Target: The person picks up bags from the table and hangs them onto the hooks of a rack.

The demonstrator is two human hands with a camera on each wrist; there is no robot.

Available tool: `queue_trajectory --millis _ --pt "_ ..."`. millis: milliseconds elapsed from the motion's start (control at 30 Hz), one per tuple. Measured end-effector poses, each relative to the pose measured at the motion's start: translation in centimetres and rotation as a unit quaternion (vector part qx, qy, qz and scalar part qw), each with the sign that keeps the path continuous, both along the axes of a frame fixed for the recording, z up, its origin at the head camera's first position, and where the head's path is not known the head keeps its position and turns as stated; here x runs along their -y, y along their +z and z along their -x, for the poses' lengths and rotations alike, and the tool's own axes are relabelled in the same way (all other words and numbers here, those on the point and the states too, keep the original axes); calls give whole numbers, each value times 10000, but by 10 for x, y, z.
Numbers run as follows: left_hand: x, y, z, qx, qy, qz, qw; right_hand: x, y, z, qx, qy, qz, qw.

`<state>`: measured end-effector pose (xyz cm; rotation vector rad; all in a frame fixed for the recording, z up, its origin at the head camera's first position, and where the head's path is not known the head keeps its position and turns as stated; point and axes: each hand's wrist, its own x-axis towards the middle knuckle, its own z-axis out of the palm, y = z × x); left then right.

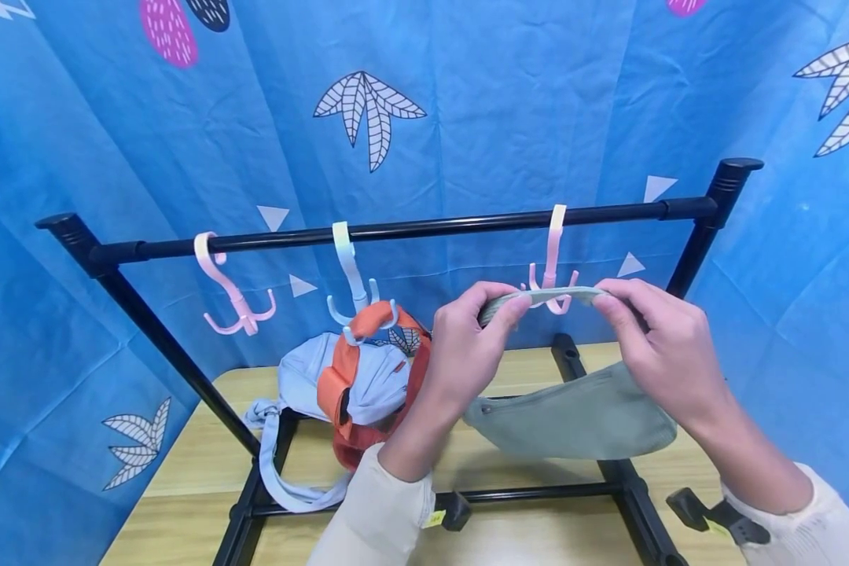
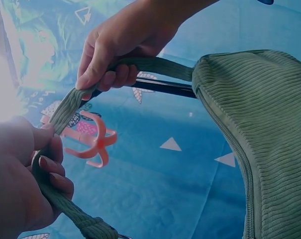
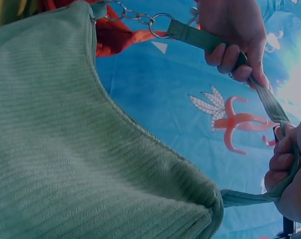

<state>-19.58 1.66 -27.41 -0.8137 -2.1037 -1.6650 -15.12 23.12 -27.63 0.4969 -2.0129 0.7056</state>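
A green corduroy shoulder bag (image 1: 573,417) hangs by its strap (image 1: 562,293) from both hands. The left hand (image 1: 467,350) pinches one part of the strap, and the right hand (image 1: 668,350) pinches another, with a short stretch spanning between them. Just behind that stretch is a pink hook (image 1: 553,248) on the rail; in the left wrist view its prongs (image 2: 99,143) stand apart from the strap. The right wrist view shows metal rings and a chain (image 3: 133,15) joining one strap end to the bag. Its zipper (image 2: 230,139) runs along the curved top edge.
A black rail (image 1: 453,227) crosses the rack. An orange-red bag (image 1: 339,377) hangs from a blue hook (image 1: 351,267) at centre-left, beside a light blue bag (image 1: 304,369) with a trailing strap. Another pink hook (image 1: 229,291) hangs further left. Below is a wooden tabletop (image 1: 177,487).
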Motion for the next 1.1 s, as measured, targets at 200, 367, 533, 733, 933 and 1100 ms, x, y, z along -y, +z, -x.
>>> queue_trajectory --millis 200,367,533,733,933,1100 --pt "0 5 5 -169 69 39 9998 -1 3 2 -113 -27 -67 9999" --pt "0 10 12 -189 212 29 9996 -3 7 2 -88 -134 -120 9998" --pt "-1 12 19 -49 307 14 9995 -3 8 2 77 -197 -190 9996" --pt "-3 15 26 51 318 114 9994 -3 9 5 186 -193 -167 9995" --pt "-4 18 31 97 292 274 9992 -4 9 6 237 -174 -124 9995" --pt "-3 17 34 177 222 364 9989 -2 6 5 378 -186 -110 9990"
